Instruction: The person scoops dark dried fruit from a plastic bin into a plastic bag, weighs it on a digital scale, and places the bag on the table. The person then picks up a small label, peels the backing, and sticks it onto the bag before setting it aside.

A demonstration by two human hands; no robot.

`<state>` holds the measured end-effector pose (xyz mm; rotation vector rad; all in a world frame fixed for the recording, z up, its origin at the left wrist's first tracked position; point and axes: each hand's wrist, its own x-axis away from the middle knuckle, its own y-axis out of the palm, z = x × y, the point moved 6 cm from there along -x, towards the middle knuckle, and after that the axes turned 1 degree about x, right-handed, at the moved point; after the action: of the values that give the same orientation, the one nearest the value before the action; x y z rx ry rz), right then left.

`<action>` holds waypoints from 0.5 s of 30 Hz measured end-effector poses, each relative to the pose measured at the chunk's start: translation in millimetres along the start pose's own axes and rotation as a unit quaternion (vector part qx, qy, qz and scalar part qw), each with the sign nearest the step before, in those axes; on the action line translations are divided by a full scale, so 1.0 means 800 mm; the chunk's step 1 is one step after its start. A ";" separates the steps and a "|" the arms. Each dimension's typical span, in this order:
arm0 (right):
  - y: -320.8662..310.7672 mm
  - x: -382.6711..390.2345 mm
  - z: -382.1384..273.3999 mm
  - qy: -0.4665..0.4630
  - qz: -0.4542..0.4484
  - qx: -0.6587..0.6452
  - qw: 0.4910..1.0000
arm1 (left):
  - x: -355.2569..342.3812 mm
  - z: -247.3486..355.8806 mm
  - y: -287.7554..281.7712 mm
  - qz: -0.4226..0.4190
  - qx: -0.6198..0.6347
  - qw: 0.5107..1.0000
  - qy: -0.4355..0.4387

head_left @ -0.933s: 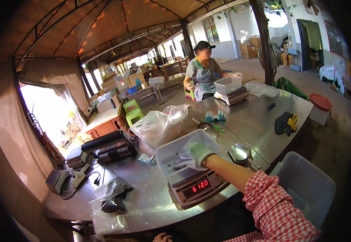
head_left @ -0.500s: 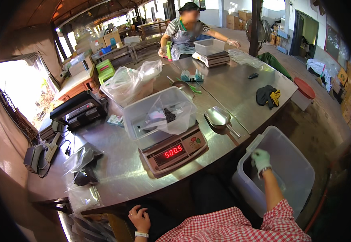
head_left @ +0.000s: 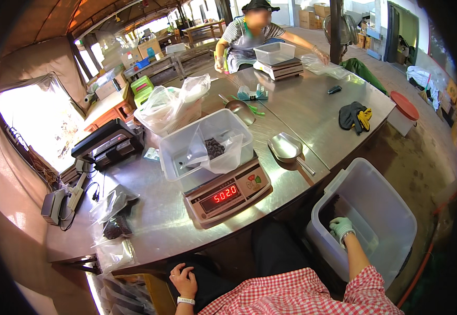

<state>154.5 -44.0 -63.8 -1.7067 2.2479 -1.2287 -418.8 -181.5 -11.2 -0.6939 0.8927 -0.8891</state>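
Note:
My right hand (head_left: 340, 229), in a pale green glove, reaches down inside a large translucent bin (head_left: 391, 210) on the floor to my right, fingers curled over dark material at its bottom; I cannot tell whether it grips any. My left hand (head_left: 184, 278), bare with a wristband, rests on my lap with fingers loosely spread and holds nothing. On the steel table (head_left: 155, 220) in front of me stands a digital scale (head_left: 228, 194) with a red display. It carries a clear tub (head_left: 186, 152) that holds an open plastic bag (head_left: 223, 155) with a little dark material.
A metal scoop (head_left: 287, 148) lies right of the scale, a second one (head_left: 240, 109) behind the tub. Filled bags (head_left: 114, 220), a sealing machine (head_left: 107, 144) and cables sit at left. Across the table another person (head_left: 257, 37) works at a second scale (head_left: 277, 65). Gloves (head_left: 354, 116) lie at right.
My right hand left the tub on the scale, swung right and went down deep into the floor bin. The view tilted downward, and my left hand came into sight on my lap.

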 end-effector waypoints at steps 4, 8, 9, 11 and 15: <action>-0.008 0.018 -0.024 -0.083 0.061 0.217 0.971 | -0.012 0.013 -0.009 0.001 0.036 0.999 -0.009; -0.032 0.041 -0.113 -0.182 0.124 0.097 0.971 | -0.083 0.080 -0.043 0.008 0.198 0.980 -0.020; -0.037 0.047 -0.138 -0.156 0.103 0.064 0.980 | -0.109 0.111 -0.058 0.013 0.224 0.974 0.021; -0.040 0.074 -0.237 -0.322 0.102 0.041 0.940 | -0.163 0.183 -0.089 -0.004 0.198 0.972 0.127; -0.002 0.109 -0.429 -0.464 -0.047 0.019 0.884 | -0.263 0.310 -0.112 -0.045 0.092 0.962 0.254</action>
<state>-45.1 70.5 205.1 -1.8291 1.5412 -0.2862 -303.8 -4.0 251.8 -0.3466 1.2207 -1.2442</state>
